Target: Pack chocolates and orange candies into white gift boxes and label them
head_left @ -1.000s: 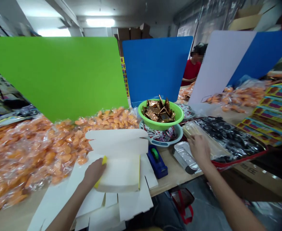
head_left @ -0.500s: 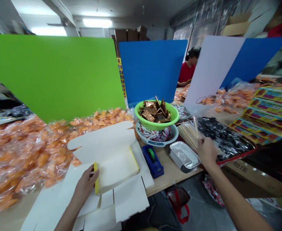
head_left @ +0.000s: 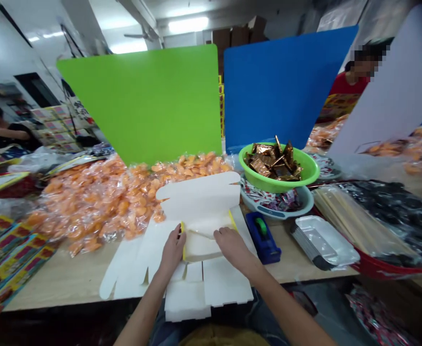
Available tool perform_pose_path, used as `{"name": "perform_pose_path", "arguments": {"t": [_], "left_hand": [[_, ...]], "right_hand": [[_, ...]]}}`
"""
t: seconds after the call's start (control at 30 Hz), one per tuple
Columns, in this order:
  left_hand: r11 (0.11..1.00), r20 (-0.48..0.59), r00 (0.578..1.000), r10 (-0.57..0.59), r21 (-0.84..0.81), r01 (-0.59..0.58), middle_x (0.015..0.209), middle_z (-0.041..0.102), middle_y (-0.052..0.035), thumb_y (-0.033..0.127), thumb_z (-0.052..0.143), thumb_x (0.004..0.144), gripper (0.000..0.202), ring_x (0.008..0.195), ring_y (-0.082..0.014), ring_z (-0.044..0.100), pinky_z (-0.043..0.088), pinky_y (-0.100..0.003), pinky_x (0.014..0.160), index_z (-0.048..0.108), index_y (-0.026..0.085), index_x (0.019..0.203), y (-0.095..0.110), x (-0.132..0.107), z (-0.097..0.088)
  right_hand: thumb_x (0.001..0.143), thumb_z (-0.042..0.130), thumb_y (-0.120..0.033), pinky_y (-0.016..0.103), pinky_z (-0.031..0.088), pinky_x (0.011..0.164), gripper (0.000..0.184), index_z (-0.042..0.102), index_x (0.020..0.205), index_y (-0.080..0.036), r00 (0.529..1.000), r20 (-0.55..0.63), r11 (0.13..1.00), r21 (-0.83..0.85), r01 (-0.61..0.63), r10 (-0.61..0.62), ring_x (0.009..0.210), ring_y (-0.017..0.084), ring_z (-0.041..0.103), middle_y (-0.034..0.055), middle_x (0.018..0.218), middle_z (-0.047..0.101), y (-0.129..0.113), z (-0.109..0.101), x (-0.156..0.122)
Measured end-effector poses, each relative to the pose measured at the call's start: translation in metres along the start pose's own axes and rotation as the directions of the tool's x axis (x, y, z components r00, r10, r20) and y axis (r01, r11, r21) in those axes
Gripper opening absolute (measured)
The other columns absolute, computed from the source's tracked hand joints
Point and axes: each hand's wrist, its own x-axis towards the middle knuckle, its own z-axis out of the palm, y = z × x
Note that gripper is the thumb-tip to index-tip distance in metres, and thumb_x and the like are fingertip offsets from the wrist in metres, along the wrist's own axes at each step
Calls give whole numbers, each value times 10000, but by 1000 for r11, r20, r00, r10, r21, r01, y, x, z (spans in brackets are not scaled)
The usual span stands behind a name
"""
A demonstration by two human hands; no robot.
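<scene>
The left hand [head_left: 173, 249] pinches an open white box [head_left: 203, 252] at nine o'clock; the right hand [head_left: 233, 248], at three, pinches a pale stick [head_left: 201, 234] inside. Green bowl [head_left: 263, 183]: two o'clock.

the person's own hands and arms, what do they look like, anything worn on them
Both the left hand and the right hand are ungloved, with no watch or bracelet showing. Both forearms are bare, with no sleeves in view.

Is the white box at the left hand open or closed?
Open. The white box shows its inside, and its wide flap is away from the opening.
</scene>
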Motion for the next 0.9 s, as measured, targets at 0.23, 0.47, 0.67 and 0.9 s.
{"name": "perform_pose_path", "arguments": {"t": [0.23, 0.47, 0.67, 0.9], "left_hand": [[1000, -17, 1000, 3, -10, -3, 1257, 544, -140, 419, 326, 871, 559, 1095, -225, 546, 393, -363, 967, 423, 120, 1334, -3, 1, 3], [1000, -6, 1000, -29, -11, 29, 1299, 528, -133, 450, 351, 845, 582, 1132, -251, 536, 400, -382, 979, 447, 123, 1317, -3, 8, -2], [998, 1, 999, -48, -44, 48, 1288, 535, -121, 491, 377, 833, 596, 1055, -262, 573, 440, -423, 940, 449, 147, 1315, 0, 11, -2], [999, -245, 968, 46, -15, -51, 1352, 380, -211, 541, 445, 782, 727, 1136, -321, 496, 476, -476, 870, 384, 83, 1344, 1, 7, -5]], "right_hand": [[853, 554, -176, 258, 391, 653, 127, 609, 741, -201, 998, 24, 994, 89, 58, -61, 736, 155, 587, 9, 756, 646, 2, 2, 4], [884, 504, -283, 324, 348, 699, 147, 589, 856, -166, 815, -181, 788, -210, -579, 550, 845, 234, 556, 87, 877, 625, 81, -70, -63], [852, 527, -305, 293, 324, 617, 176, 576, 767, -159, 573, 35, 565, -230, -793, 819, 729, 209, 564, 88, 792, 631, 148, -84, -126], [875, 455, -322, 277, 310, 597, 235, 534, 711, -174, 545, -7, 543, -67, -837, 838, 688, 182, 553, 57, 737, 622, 151, -79, -130]]}}
